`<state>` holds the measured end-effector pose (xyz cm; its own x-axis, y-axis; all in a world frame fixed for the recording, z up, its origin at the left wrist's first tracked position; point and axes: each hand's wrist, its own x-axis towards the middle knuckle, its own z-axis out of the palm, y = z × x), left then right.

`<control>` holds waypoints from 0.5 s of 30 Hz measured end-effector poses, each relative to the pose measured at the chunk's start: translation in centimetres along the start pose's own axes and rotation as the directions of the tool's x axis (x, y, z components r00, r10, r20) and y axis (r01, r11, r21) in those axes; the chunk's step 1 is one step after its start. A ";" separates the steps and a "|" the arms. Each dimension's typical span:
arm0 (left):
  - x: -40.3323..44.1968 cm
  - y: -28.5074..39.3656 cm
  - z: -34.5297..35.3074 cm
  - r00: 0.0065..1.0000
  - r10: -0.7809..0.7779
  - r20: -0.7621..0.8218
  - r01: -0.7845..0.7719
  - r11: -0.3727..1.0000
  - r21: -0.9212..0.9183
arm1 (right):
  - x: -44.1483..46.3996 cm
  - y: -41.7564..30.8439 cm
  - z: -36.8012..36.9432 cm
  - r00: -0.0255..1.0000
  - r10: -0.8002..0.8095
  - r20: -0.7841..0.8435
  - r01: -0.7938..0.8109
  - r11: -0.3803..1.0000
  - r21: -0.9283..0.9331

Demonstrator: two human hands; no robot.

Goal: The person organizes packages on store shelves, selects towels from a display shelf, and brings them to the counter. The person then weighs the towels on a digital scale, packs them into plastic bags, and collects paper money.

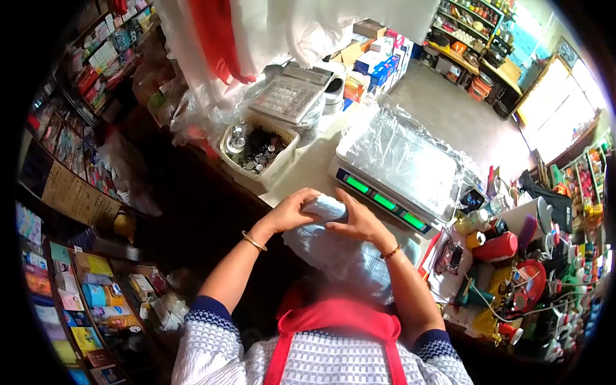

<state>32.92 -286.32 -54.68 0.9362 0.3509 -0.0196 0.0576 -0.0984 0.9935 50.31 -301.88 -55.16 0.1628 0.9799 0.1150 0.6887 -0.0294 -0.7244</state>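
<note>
Both hands meet in front of the body at the counter's near edge. My left hand [293, 212], with a gold bangle on its wrist, has its fingers wrapped round one side of a light blue folded cloth [327, 209]. On the cloth's other side is my right hand [357, 220], its thumb and fingers curved round the bundle. More pale blue fabric [350, 253] hangs below the hands over the red apron. Just beyond them, a scale [398, 170] with green displays and a plastic-covered top stands on the counter.
A white basket [287, 160] of coins stands left of the scale, with a large-button device [292, 93] behind it. Bottles, a red container [497, 246] and cables crowd the right. Shelves of packets [96, 308] line the left; white and red bags hang above.
</note>
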 end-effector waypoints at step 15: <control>3.4 14.3 7.5 0.881 0.191 0.432 -0.366 0.854 0.369 | -13.0 -7.9 -12.7 0.751 -0.200 -0.629 0.090 0.975 -0.202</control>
<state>39.57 -293.51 -41.34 0.9859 -0.1121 0.1243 -0.1659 -0.5561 0.8144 51.69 -316.85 -42.28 0.4295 0.6176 0.6589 0.8290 0.0197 -0.5588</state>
